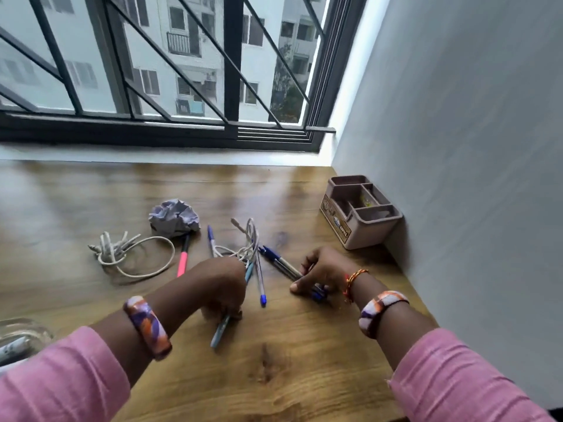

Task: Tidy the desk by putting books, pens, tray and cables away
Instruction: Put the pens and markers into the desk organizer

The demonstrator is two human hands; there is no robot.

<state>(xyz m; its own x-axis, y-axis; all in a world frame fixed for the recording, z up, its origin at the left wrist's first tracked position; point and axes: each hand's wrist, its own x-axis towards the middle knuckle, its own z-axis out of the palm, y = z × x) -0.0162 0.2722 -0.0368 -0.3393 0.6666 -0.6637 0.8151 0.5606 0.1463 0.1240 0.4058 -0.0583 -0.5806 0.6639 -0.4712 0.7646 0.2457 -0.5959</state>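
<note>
Several pens lie scattered on the wooden desk. My left hand grips a light blue pen that sticks out below its fingers. My right hand pinches a dark blue pen whose capped end points up-left; another blue piece shows under its palm. A clear pen with a blue cap lies between the hands. A pink and black pen lies further left. One white cable is tangled over the pens. A second white cable is coiled at the left.
A beige compartment organiser stands against the right wall. A crumpled paper ball sits behind the pens. A glass object shows at the left edge. A barred window runs along the back of the desk.
</note>
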